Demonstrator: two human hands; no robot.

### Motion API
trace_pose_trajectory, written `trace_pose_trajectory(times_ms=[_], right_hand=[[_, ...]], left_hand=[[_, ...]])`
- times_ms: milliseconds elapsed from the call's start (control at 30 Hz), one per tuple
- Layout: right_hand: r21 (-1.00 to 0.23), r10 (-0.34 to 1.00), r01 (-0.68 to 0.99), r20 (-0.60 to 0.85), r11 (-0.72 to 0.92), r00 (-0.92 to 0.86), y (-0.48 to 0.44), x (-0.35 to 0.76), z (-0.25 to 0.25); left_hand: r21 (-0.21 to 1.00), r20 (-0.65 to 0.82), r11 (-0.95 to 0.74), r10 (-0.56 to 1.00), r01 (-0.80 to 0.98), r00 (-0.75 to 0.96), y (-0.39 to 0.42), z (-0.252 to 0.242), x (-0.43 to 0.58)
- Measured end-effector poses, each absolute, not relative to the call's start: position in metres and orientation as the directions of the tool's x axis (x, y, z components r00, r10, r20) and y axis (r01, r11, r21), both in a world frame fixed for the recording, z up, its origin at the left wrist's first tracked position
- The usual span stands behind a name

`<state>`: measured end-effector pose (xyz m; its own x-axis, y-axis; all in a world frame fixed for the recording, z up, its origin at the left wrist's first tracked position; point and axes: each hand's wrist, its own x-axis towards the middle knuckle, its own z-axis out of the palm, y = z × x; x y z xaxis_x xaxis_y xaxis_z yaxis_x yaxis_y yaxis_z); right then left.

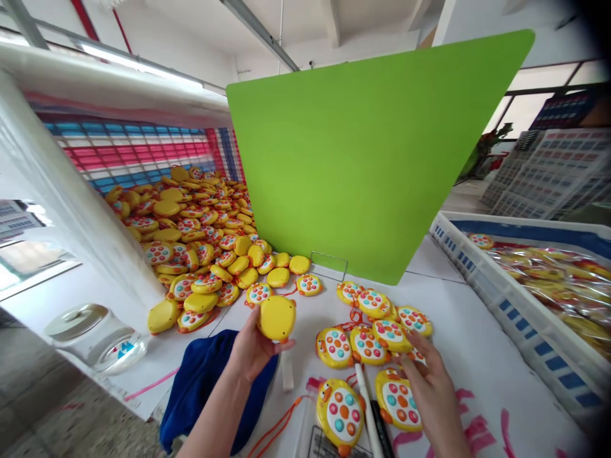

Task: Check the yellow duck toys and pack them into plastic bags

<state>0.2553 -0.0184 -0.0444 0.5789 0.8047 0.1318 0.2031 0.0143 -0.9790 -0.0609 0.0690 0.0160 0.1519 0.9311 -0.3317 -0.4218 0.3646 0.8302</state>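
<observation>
My left hand grips a yellow toy phone, plain back side up, just above the white table. My right hand lies with fingers spread flat over a group of yellow toy phones with coloured buttons, touching the nearest one. Another toy phone sits face up between my hands, with an orange cord trailing left.
A big heap of the same toys fills the table's far left. A green divider board stands upright behind. A white crate of bagged toys is at right. Blue cloth, a white pen and a lidded jar lie near.
</observation>
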Motion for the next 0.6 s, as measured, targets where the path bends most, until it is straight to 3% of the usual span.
trace_pose_trajectory(times_ms=[100, 200, 267, 367, 467, 533, 600], right_hand=[[-0.985, 0.862, 0.170, 0.059, -0.031, 0.504, -0.023, 0.241, -0.038], [-0.979, 0.937, 0.203, 0.043, -0.030, 0.347, -0.030, 0.219, -0.027], [-0.957, 0.958, 0.285, 0.129, 0.052, 0.257, -0.036, 0.199, -0.019], [-0.855, 0.933, 0.453, 0.340, 0.253, 0.120, -0.040, 0.171, -0.006], [-0.798, 0.924, 0.503, 0.383, 0.331, 0.001, -0.041, 0.155, 0.000], [-0.879, 0.952, 0.394, 0.306, 0.268, 0.034, -0.041, 0.152, 0.002], [-0.987, 0.987, 0.120, 0.122, 0.109, 0.100, -0.042, 0.152, 0.003]], left_hand=[[0.583, -0.390, 0.491, 0.868, -0.648, 0.307, 0.053, 0.022, -0.039], [0.514, -0.405, 0.548, 0.833, -0.660, 0.377, 0.043, 0.024, -0.025], [0.512, -0.407, 0.584, 0.811, -0.630, 0.421, 0.035, 0.026, -0.015], [0.550, -0.361, 0.604, 0.795, -0.577, 0.488, 0.017, 0.030, 0.000], [0.650, -0.233, 0.569, 0.780, -0.503, 0.582, -0.004, 0.032, 0.010], [0.789, -0.171, 0.459, 0.802, -0.408, 0.572, -0.014, 0.032, 0.011], [0.902, -0.145, 0.322, 0.852, -0.286, 0.503, -0.017, 0.030, 0.008]])
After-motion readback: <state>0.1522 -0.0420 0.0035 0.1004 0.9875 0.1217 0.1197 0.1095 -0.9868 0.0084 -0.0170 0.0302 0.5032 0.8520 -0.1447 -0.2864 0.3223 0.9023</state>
